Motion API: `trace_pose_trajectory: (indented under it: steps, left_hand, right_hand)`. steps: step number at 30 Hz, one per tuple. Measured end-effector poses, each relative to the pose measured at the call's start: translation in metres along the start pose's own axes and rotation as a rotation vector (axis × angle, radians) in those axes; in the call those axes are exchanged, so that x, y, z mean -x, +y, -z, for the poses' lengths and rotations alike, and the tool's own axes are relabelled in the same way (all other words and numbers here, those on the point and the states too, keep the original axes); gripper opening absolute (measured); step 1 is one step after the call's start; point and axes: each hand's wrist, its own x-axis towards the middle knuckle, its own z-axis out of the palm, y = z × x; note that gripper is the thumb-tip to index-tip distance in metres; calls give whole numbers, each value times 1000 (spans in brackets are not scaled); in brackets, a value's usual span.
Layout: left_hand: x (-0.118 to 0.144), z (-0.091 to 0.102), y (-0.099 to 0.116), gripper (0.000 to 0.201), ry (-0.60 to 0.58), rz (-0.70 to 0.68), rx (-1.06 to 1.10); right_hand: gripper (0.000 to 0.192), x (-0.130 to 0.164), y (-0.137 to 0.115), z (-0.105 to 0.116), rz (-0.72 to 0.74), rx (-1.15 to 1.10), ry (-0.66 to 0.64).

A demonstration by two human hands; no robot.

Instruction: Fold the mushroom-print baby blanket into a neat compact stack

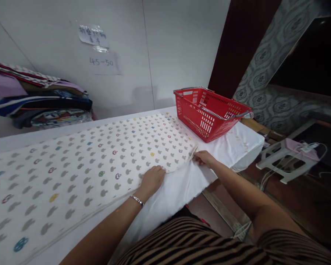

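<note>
A long white cloth [107, 154] printed with grey mushroom shapes and a few coloured ones lies folded in layers along the table. My left hand [152, 177] rests on its near edge, palm down and fingers laid on top, with a silver bracelet at the wrist. At the cloth's near right corner, my right hand [202, 159] pinches the edge, which is slightly lifted there. The right fingertips are partly hidden.
A red plastic basket [201, 121] stands on the white-covered table [231, 143] beyond the cloth's right end. Folded clothes [41, 99] are piled at the far left against the wall. A white stool [289, 158] with a power strip and cables stands on the floor at right.
</note>
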Motion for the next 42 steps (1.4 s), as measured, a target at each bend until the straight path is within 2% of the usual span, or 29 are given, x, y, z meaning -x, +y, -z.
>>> trace_pose_trajectory:
  steps: [8, 15, 19, 24, 29, 32, 36, 42]
  left_hand:
    - [-4, -4, 6, 24, 13, -17, 14]
    - [-14, -6, 14, 27, 30, 51, -10]
    - [-15, -5, 22, 23, -26, -31, -12]
    - [-19, -1, 22, 31, -78, 57, -28]
    - [-26, 0, 19, 25, -24, -56, 70]
    - [-46, 2, 25, 24, -12, -78, 101]
    - [-92, 2, 46, 26, 6, -56, 160]
    - [-150, -18, 76, 34, -42, 98, 196]
  right_hand:
    - [15, -3, -4, 3, -66, -72, -38]
    - [22, 2, -2, 14, -63, -85, -69]
    - [20, 2, 0, 15, -68, -69, -102]
    - [16, 1, -2, 15, -56, -38, -114]
    - [17, 1, -3, 16, -52, 3, -106]
    - [15, -2, -4, 12, -30, 40, -50]
    - [15, -5, -7, 7, 3, 64, 26]
    - [10, -6, -9, 8, 54, 38, 44]
